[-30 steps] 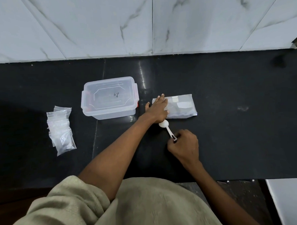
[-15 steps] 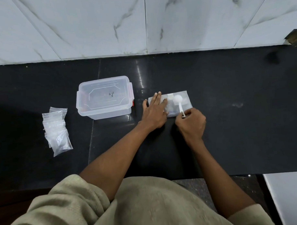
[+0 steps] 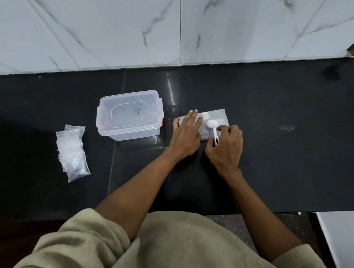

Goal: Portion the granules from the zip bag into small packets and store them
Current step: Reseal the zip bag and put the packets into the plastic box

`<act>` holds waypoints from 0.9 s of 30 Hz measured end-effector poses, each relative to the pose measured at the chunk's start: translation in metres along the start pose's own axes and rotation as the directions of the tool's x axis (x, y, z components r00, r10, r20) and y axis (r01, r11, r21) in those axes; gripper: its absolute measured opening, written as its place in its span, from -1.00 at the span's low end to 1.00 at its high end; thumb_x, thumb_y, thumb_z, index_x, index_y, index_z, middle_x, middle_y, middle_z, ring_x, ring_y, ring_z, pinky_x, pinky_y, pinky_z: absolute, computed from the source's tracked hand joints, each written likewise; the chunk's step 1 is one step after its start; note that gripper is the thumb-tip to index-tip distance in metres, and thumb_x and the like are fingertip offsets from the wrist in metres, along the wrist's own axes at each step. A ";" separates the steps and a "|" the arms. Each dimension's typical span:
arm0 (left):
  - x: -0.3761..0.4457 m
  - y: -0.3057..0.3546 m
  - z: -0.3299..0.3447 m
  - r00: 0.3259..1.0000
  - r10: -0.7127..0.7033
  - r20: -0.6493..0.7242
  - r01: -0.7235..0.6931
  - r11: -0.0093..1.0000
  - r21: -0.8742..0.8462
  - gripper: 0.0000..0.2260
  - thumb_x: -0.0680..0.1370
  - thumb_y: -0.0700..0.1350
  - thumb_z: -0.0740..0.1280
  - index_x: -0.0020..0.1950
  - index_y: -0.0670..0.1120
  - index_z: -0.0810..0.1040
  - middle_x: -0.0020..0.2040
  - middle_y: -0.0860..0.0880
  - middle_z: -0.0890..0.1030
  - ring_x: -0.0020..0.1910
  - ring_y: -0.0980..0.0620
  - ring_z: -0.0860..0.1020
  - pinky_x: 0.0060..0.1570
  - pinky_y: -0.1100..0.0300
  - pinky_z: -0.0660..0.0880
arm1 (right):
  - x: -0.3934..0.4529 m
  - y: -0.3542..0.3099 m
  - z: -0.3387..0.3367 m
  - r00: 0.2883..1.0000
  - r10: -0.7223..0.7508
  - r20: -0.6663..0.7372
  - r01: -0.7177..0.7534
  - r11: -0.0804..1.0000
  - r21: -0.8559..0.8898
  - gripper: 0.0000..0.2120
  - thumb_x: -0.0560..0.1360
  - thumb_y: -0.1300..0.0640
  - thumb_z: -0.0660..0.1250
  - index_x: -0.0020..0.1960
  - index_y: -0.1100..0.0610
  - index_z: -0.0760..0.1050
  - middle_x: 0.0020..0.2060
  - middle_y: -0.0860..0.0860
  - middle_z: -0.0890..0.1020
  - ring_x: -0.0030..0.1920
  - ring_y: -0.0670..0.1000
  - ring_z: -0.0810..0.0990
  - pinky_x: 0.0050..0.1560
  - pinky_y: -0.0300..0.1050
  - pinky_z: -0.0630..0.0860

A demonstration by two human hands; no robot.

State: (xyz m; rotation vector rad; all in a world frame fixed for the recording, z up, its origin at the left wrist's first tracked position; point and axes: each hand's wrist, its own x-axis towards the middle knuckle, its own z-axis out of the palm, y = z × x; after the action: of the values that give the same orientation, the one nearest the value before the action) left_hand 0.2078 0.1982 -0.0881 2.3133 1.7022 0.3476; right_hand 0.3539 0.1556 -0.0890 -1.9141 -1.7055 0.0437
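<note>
In the head view, a clear plastic zip bag (image 3: 217,116) lies flat on the black stone table (image 3: 273,160), just right of a lidded translucent plastic storage box (image 3: 129,115). The left hand (image 3: 185,135) presses the bag's left part with straight fingers. The right hand (image 3: 225,148) pinches the handle of a small white plastic scoop (image 3: 212,125), whose bowl sits over the bag. A pile of small clear packets (image 3: 72,151) lies well apart to the left.
</note>
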 end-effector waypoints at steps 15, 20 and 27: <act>-0.027 0.000 -0.017 0.997 0.067 -0.031 -0.067 0.998 -0.016 -0.54 0.55 -0.21 0.31 0.46 -0.14 0.47 0.52 -0.16 0.40 0.53 -0.13 0.33 0.46 -0.15 0.15 | -0.005 -0.016 0.003 0.999 0.021 0.035 -0.020 1.000 -0.023 -0.73 0.38 0.12 0.40 0.03 0.20 0.51 -0.05 0.15 0.50 -0.06 0.14 0.47 -0.10 0.04 0.47; -0.048 -0.020 -0.043 0.947 0.031 -0.319 -0.100 0.974 -0.203 -0.63 0.51 -0.18 0.15 0.20 -0.24 0.62 0.12 -0.15 0.64 0.13 -0.15 0.56 0.11 0.00 0.55 | -0.001 -0.064 0.003 0.997 -0.077 0.010 0.075 0.988 0.134 -0.69 0.37 0.17 0.44 0.09 0.21 0.56 -0.01 0.16 0.55 0.01 0.17 0.52 0.00 0.06 0.48; -0.094 -0.071 -0.078 0.788 -0.139 -0.600 -0.082 0.942 -0.326 -0.70 0.43 -0.42 0.26 0.09 -0.22 0.63 0.00 -0.10 0.66 0.01 -0.09 0.58 0.03 0.09 0.53 | 0.003 -0.149 0.006 0.989 -0.145 0.031 0.123 0.920 0.372 -0.72 0.46 0.17 0.38 0.14 0.20 0.53 0.05 0.12 0.52 0.08 0.09 0.48 0.05 -0.06 0.46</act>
State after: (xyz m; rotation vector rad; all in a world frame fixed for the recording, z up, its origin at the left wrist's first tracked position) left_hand 0.0910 0.1335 -0.0424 2.0235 1.7388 1.4091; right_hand 0.2175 0.1642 -0.0296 -1.5287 -1.7195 0.3472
